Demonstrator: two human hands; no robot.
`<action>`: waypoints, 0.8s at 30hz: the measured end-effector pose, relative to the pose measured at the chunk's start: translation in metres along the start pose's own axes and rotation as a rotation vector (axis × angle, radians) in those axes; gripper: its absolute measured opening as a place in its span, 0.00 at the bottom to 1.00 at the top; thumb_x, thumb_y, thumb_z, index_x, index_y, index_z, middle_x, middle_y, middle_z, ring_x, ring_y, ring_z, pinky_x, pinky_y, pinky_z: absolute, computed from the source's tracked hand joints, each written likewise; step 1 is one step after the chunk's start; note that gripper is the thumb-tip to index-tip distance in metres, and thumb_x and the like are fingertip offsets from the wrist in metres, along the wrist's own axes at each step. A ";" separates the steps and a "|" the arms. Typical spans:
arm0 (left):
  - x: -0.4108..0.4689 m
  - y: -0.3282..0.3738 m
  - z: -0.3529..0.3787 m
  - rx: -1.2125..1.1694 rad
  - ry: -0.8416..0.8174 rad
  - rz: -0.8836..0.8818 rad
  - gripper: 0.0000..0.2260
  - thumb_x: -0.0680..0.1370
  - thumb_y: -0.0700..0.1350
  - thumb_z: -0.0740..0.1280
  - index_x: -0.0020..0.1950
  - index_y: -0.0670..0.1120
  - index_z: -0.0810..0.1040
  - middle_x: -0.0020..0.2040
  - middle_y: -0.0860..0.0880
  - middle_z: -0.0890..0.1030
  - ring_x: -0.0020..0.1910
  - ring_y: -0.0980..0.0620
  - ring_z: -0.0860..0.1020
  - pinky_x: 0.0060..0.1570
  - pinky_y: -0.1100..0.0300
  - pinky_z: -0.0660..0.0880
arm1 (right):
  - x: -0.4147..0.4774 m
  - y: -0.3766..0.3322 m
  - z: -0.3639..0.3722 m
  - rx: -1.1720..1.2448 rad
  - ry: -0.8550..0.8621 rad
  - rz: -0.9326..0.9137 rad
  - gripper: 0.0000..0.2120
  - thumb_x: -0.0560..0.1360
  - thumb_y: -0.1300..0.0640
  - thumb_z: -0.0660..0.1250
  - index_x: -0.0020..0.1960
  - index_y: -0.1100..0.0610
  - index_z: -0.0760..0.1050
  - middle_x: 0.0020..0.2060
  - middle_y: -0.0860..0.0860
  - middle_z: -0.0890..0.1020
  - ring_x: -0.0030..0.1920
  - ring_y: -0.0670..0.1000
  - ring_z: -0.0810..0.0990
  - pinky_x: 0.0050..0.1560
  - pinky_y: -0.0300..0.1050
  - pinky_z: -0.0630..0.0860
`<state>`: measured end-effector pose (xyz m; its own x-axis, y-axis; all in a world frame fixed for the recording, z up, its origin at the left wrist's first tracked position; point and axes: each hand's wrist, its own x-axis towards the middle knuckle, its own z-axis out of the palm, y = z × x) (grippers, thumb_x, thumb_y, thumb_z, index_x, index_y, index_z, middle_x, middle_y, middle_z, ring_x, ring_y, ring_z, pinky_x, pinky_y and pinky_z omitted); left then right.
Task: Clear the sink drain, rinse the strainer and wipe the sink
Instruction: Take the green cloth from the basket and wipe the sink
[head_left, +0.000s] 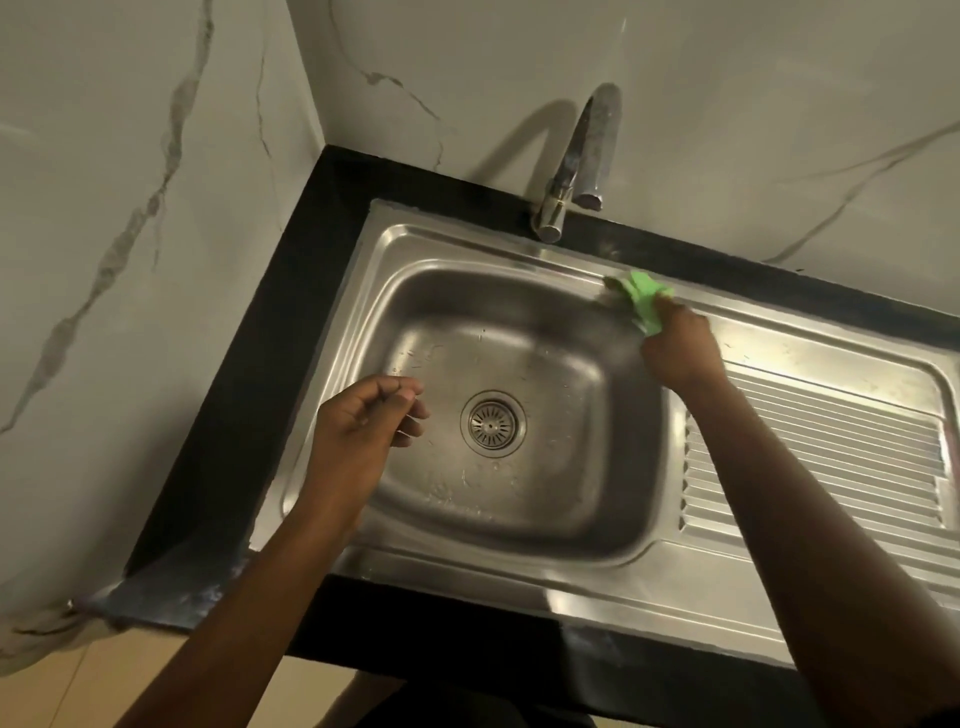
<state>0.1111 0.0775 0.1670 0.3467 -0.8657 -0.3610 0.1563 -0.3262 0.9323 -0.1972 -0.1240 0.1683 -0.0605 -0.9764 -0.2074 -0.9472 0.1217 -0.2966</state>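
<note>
A stainless steel sink (524, 291) fills the middle of the head view, with a round metal strainer (492, 424) seated in the drain at the basin's centre. My right hand (678, 348) grips a crumpled green cloth (644, 299) and presses it on the sink's far rim, at the basin's back right corner. My left hand (363, 421) hovers over the basin's left side, just left of the strainer, fingers loosely curled with nothing in them. Scratches and water marks show on the basin floor.
A chrome tap (576, 166) stands at the back, its spout over the far rim. A ribbed draining board (815, 452) lies to the right of the basin. Black countertop (249, 364) frames the sink, with marble-patterned walls (130, 208) at left and behind.
</note>
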 end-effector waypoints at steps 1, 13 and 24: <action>0.001 -0.001 0.000 -0.002 -0.003 0.000 0.10 0.83 0.40 0.69 0.50 0.53 0.88 0.44 0.44 0.88 0.41 0.51 0.85 0.43 0.61 0.83 | -0.004 0.007 -0.006 0.076 0.100 0.054 0.32 0.74 0.72 0.63 0.78 0.60 0.70 0.68 0.64 0.79 0.66 0.66 0.79 0.63 0.50 0.75; 0.017 -0.007 -0.017 0.004 0.033 -0.055 0.10 0.83 0.40 0.68 0.51 0.52 0.88 0.45 0.44 0.88 0.42 0.50 0.85 0.49 0.53 0.82 | 0.021 -0.010 0.057 0.061 0.128 0.283 0.30 0.79 0.64 0.61 0.81 0.62 0.61 0.83 0.64 0.55 0.82 0.64 0.56 0.81 0.61 0.56; 0.019 -0.003 -0.024 0.010 0.062 -0.090 0.07 0.80 0.48 0.70 0.49 0.57 0.88 0.44 0.48 0.89 0.42 0.52 0.87 0.46 0.56 0.81 | -0.007 -0.213 0.146 0.120 -0.043 -0.340 0.30 0.81 0.68 0.61 0.82 0.59 0.61 0.84 0.58 0.56 0.84 0.59 0.50 0.77 0.57 0.69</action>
<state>0.1396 0.0712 0.1570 0.3880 -0.8076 -0.4441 0.1801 -0.4062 0.8959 0.0513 -0.1167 0.0972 0.2677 -0.9565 -0.1162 -0.8670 -0.1865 -0.4622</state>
